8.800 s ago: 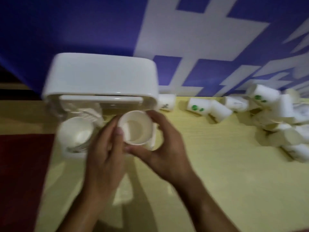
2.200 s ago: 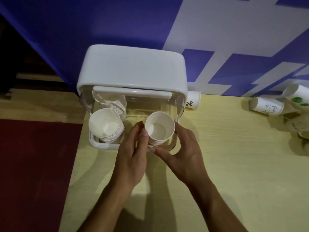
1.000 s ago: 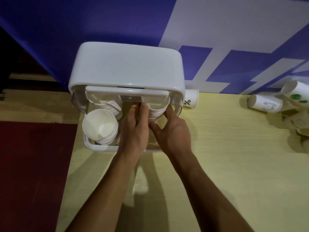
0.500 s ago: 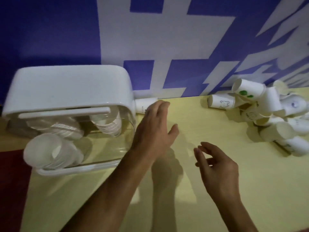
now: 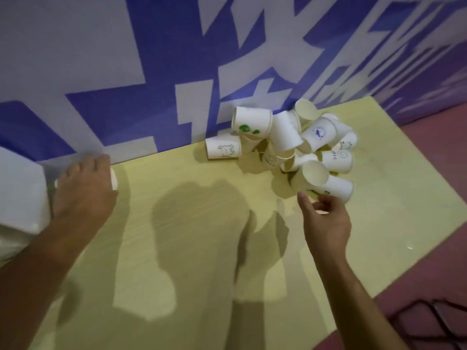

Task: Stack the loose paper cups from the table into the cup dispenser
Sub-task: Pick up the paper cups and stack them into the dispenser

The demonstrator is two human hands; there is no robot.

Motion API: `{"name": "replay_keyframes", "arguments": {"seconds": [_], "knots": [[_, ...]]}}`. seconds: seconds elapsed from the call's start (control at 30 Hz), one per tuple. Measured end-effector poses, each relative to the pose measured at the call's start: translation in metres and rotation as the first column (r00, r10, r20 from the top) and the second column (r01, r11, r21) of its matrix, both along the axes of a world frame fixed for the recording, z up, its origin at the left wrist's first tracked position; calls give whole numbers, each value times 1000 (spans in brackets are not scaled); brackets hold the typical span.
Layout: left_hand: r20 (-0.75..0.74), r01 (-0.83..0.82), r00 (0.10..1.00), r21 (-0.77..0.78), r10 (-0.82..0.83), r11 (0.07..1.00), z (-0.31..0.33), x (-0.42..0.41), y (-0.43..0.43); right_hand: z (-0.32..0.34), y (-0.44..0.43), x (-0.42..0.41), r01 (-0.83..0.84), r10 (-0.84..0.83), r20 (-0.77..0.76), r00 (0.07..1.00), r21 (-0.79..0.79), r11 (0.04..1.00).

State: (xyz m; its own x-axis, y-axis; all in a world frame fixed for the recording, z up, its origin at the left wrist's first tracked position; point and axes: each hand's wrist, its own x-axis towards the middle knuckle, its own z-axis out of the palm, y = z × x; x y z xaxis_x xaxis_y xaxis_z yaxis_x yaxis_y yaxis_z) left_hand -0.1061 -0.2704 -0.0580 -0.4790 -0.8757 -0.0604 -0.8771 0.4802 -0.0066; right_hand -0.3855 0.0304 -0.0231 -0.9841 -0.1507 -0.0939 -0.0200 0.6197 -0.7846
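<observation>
Writing: the wall (image 5: 101, 59) carries large white characters on blue, cropped and not readable. In the pile (image 5: 290, 142), one cup has green blobs (image 5: 246, 128), one a line-drawn animal (image 5: 223, 149), one a blue mark (image 5: 319, 132). Small dark lettering on two cups at the pile's right is too small to read.
Pile: loose white cups heaped against the wall, upper right of centre on the bench (image 5: 202, 223). Most lie on their sides, pointing every way.
Near cup (image 5: 328, 183): at the pile's lower edge, on its side, long axis running left to right. Its mouth faces upper left and its base points right, with a small dark mark low on the wall.
Right hand (image 5: 326, 221): just below the near cup, palm down. The fingers (image 5: 321, 207) are loosely bent and hold nothing, the thumb stretched towards the cup's mouth. I cannot tell whether the tips touch it.
Lone cup (image 5: 114, 179): at left, by the wall, just right of the dispenser (image 5: 20, 193). It lies on its side, long axis along the wall, rim to the right. Only the rim end shows.
Left hand (image 5: 83, 188): lies on top of the lone cup, fingers bent down over its far side, gripping it.
Dispenser: white and blurred, cut off by the left edge of the frame.
Floor (image 5: 429, 248): reddish, right of the bench.
</observation>
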Motion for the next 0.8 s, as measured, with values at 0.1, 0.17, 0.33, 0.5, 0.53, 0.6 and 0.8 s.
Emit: {"name": "replay_keyframes", "arguments": {"seconds": [0.1, 0.17, 0.33, 0.5, 0.53, 0.6, 0.8], "knots": [[-233, -45, 970, 93, 65, 995, 14, -19, 15, -6, 5, -32, 0, 7, -91, 996, 78, 997], [-424, -24, 898, 213, 115, 977, 29, -35, 38, -11, 2, -47, -55, 75, -121, 990, 155, 986], [-697, 30, 655, 409, 291, 912, 46, -61, 90, -20, -15, -63, -104, 145, -142, 979, 266, 958], [-745, 105, 578, 473, 334, 875, 46, -57, 103, -30, -22, -71, -110, 172, -200, 965, 289, 951], [-753, 110, 564, 476, 339, 873, 47, -54, 105, -31, -21, -72, -113, 183, -220, 958, 295, 949], [-763, 106, 544, 477, 350, 873, 51, -38, 109, -29, -22, -66, -146, 220, -235, 947, 294, 944], [-785, 111, 497, 480, 370, 870, 62, 36, 127, 0, -28, 15, -344, 356, -150, 922, 101, 934]]}}
